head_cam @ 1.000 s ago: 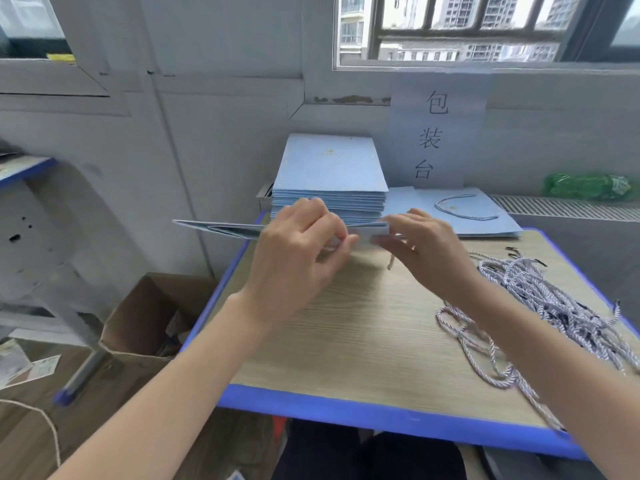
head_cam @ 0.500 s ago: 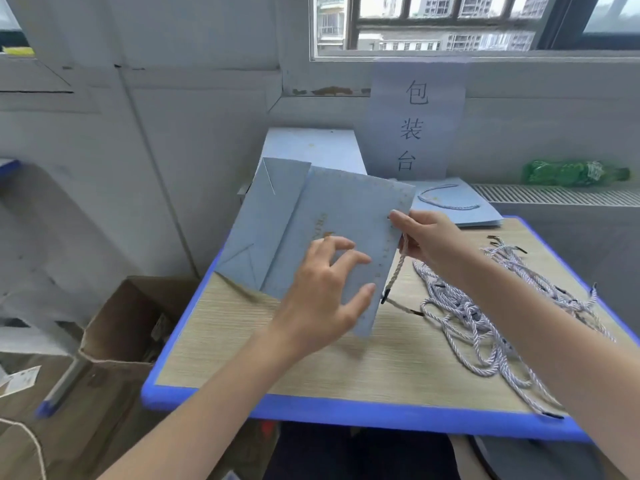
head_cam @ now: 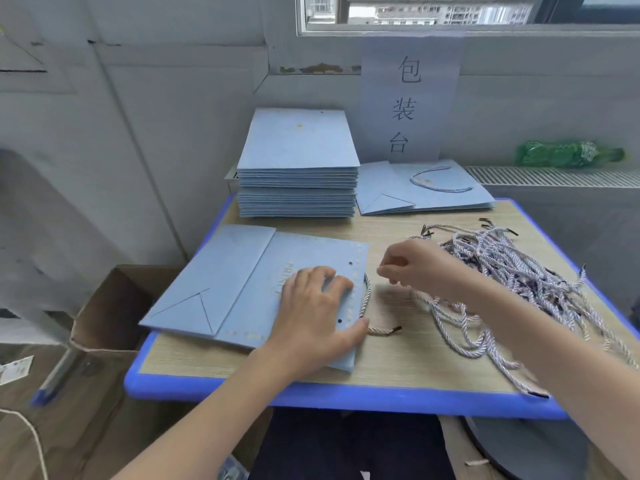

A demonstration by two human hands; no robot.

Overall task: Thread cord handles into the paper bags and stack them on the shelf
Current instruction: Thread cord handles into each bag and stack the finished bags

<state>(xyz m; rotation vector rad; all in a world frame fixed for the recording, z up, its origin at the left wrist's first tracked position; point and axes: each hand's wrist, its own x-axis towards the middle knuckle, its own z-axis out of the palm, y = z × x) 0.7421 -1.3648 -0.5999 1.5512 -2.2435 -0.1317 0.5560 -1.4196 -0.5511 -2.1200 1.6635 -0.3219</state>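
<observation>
Head view, my inventory of the bench as I see it from here.

Item: flat blue paper bag (head_cam: pixel 242 289), lying on the wood-topped table (head_cam: pixel 398 362) near its left front corner, bottom fold turned up on the left, two punched holes along its right edge.

Item: my left hand (head_cam: pixel 315 313), palm down on the bag's right half, fingers spread and nearly straight, pressing it flat; it grips nothing.

Item: one twisted cord handle (head_cam: pixel 367 306), curving along the bag's right edge, one black tip near the upper hole, the other tip lying on the table just right of my left thumb.

Item: my right hand (head_cam: pixel 412 271), above the table just right of the bag, fingers curled inward with fingertips close together. I cannot tell whether it pinches anything.

Item: loose heap of cords (head_cam: pixel 512 271), spread over the table's right half, under and beyond my right forearm.

Item: stack of flat bags (head_cam: pixel 298 168), at the table's back left.

Item: a bag with a cord fitted (head_cam: pixel 426 188), flat beside that stack, at the back.

Item: paper sign (head_cam: pixel 410 98) on the wall behind.

Item: open cardboard box (head_cam: pixel 110 306) on the floor, left of the table.
</observation>
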